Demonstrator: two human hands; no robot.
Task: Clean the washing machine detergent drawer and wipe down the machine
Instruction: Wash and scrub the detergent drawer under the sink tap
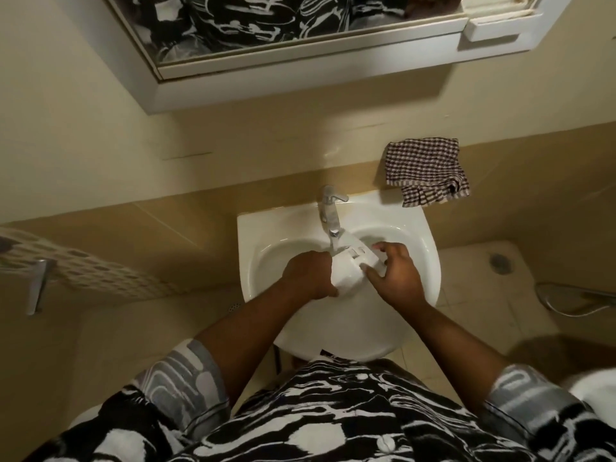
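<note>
You held the detergent drawer (350, 265) over the middle of the sink (263, 225), under the tap (330, 208) at its far edge. Water ran onto it, and the basin walls were close on both sides. Your left hand (308, 275) had its fingers wrapped round the drawer's near left end, and your right hand (396, 278) curved its fingers (383, 248) round the right end. The drawer's compartments were too small to make out. A checked cloth (425, 171) lay on the ledge beyond the sink's far right corner.

One head-worn view looks steeply down from close above the sink (263, 228), facing the wall behind it; the mirror cabinet (300, 71) lies beyond the sink at the top edge.
</note>
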